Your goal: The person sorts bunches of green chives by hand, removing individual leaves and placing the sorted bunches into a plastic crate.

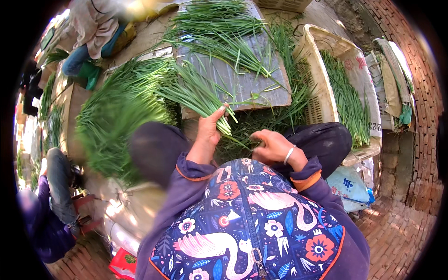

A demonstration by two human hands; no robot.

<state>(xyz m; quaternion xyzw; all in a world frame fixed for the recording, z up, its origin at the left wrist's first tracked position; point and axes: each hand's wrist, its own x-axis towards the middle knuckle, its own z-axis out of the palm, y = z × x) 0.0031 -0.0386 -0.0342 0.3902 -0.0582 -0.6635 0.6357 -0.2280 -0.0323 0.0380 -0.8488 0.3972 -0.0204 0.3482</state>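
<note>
My left hand grips the white stem ends of a bunch of garlic chives. The leaves fan up and left over the near edge of a board with a grey sheet-like surface. To the right and slightly lower is my right hand, its fingers bent and slightly blurred. A yellowish blade trails from the bunch towards it; whether the fingers touch that blade is unclear. Another bundle of chives lies across the board, with a thicker pile behind it.
A large heap of chives lies left of the board, partly blurred. At right stands a cream plastic crate, lined with a woven sack and holding chives. Loose trimmings cover the ground between my knees. Other people sit at left.
</note>
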